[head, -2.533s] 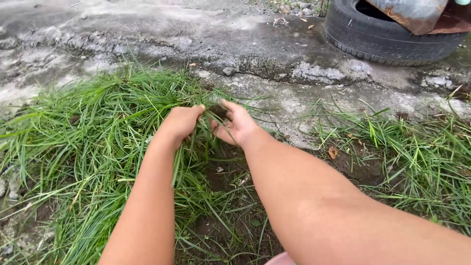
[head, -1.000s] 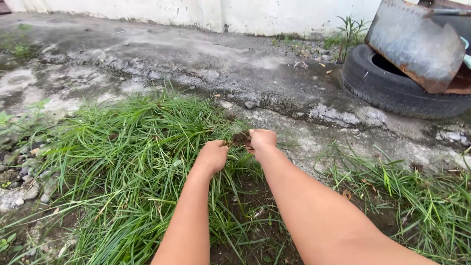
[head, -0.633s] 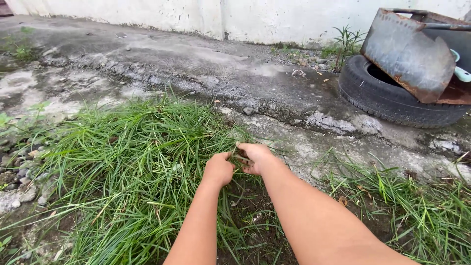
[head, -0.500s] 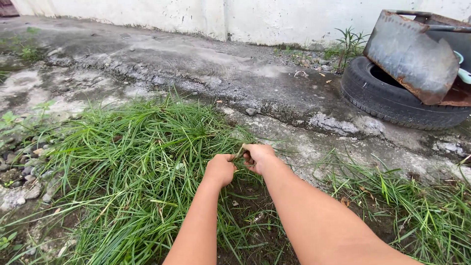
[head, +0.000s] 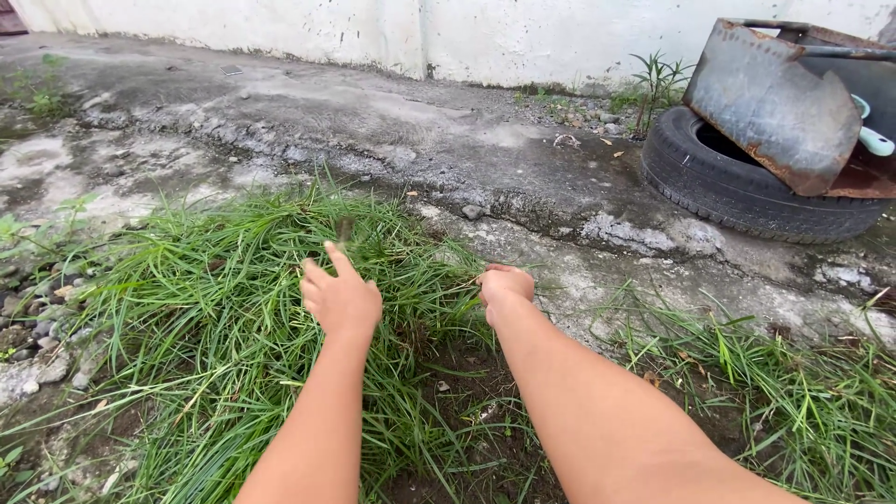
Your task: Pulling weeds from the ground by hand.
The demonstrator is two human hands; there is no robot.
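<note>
- Left hand (head: 340, 299) raised over the grass pile (head: 252, 308), fingers spread open, nothing gripped.
- Small blurred grass tuft (head: 344, 230) sits just above the left fingertips, apart from them, over the far part of the pile.
- Right hand (head: 505, 285) curled into a loose fist at the pile's right edge, knuckles up; cannot tell if anything is inside it.
- Hands well apart, both forearms reaching in from the bottom of the head view.
- Grass pile is long green blades, lying flat and tangled, spread across the left and centre; it covers the ground under the left hand.
- Bare dark soil patch (head: 467, 392) lies between the forearms, just near of the pile, with a few loose blades on it.
- More rooted grass (head: 775, 373) on the right, near the right forearm.
- Cracked wet concrete (head: 420, 131) runs across behind the pile; a small stone (head: 473, 212) rests on its broken edge.
- White wall (head: 467, 33) at the top, stained along the base.
- Black tyre (head: 747, 191) lies flat at upper right on the concrete, well apart from the hands.
- Rusty metal sheet (head: 775, 98) leans tilted over the tyre's opening.
- Pale green handle (head: 875, 140) pokes out beside the sheet, what it belongs to not clear.
- Small weed (head: 658, 79) grows by the wall just behind the tyre.
</note>
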